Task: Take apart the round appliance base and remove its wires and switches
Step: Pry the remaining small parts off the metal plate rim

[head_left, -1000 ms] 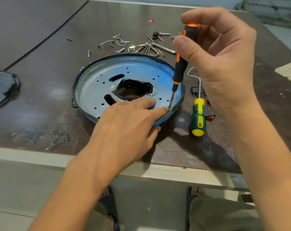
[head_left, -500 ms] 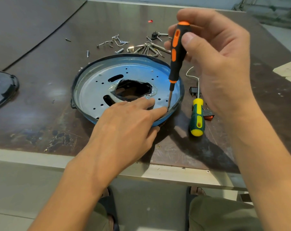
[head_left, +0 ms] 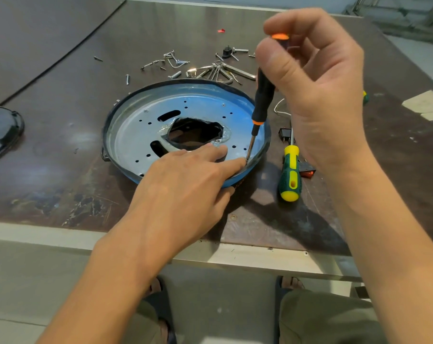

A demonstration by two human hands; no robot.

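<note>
We locate the round appliance base (head_left: 133, 135) lying flat on the dark tabletop (head_left: 61, 150), close to the front edge, with its metal plate facing up. The plate shows a ragged central opening, two slots and several small holes. The left grip (head_left: 183, 184) is released: its fingers lie straight on the near right part of the plate, and the index fingertip sits just beside the tool tip. The right grip (head_left: 317, 95) grasps the orange-and-black screwdriver (head_left: 262, 95) by the upper handle, thumb against fingers. The shaft stands nearly upright, with its tip on the plate at the inner right rim. Just right of the base, a yellow-and-green screwdriver (head_left: 290, 175) lies on the tabletop. Beside it we see a black switch (head_left: 283, 134), a red switch (head_left: 308, 171) and a white wire (head_left: 279, 107). Loose screws and metal clips (head_left: 210, 70) lie scattered behind the base. A black cover (head_left: 1, 130) rests at the far left.
</note>
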